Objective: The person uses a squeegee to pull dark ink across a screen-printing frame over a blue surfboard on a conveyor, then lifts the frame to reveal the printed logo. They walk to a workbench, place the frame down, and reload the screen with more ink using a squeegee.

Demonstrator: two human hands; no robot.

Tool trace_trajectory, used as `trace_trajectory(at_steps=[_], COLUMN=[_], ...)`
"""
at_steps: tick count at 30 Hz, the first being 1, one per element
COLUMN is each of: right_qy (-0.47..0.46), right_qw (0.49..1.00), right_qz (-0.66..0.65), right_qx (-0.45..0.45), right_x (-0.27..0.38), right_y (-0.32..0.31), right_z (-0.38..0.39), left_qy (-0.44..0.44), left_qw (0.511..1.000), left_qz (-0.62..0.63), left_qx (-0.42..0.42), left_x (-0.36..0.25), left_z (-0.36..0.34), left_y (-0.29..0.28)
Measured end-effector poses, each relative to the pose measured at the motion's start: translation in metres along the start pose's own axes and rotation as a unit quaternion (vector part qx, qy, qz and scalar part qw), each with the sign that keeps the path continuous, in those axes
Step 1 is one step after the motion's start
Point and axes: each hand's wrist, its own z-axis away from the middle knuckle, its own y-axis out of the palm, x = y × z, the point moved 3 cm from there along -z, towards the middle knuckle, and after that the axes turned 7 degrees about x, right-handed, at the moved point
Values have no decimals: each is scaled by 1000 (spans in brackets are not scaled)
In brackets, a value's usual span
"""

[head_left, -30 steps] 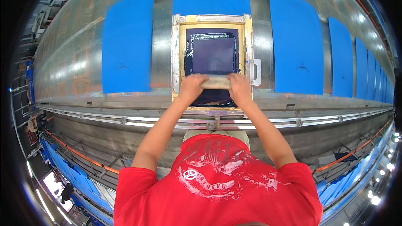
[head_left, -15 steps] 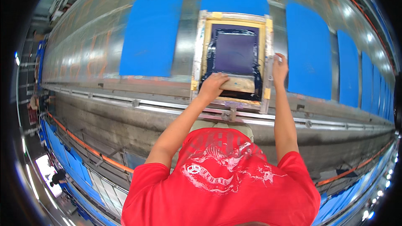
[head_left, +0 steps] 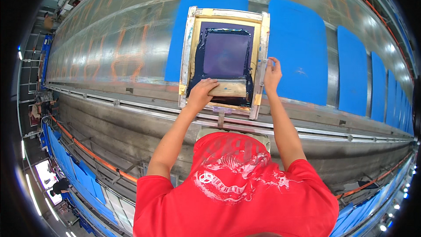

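A screen printing frame (head_left: 264, 30) with yellow tape inside its edges lies over the leftmost blue sheet (head_left: 175, 39) on the long metal table. Dark ink rings the purple rectangle in its mesh. Near the frame's close end, my left hand (head_left: 202, 93) is closed on the left end of a wooden-handled squeegee (head_left: 230, 88); its blade is hidden. My right hand (head_left: 272, 75) has its fingers curled at the frame's right edge, gripping it. Whether the frame rests flat or is slightly raised, I cannot tell.
More blue sheets (head_left: 298, 52) lie in a row to the right, the closest with a small faint mark. Bare metal table (head_left: 96, 48) with orange streaks stretches left. A metal rail (head_left: 307, 132) runs along the near edge. Behind me are an orange rail (head_left: 94, 149) and another table.
The frame has moved left along the table with both hands, from the middle blue sheet to the leftmost one. The squeegee stays at the frame's near end.
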Motion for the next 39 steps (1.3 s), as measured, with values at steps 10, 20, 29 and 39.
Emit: trace_trajectory(at_steps=[10,20,29,39], right_qy=[-28,-16,-295,-240], right_qw=[997,977,849,874], right_qz=[65,202,358,340], right_qx=[-19,60,252,253], right_x=[20,7,133,59], right_y=[80,63,118,115], right_z=[27,12,-48,81], left_qy=[-14,34,-73,28], left_qw=[999,997,983,997], left_qz=[-31,-67,21,-51], left_qx=[6,22,166,55], left_x=[71,81,133,97], left_z=[49,37,-180,-51], left_y=[-38,-31,-103,-41])
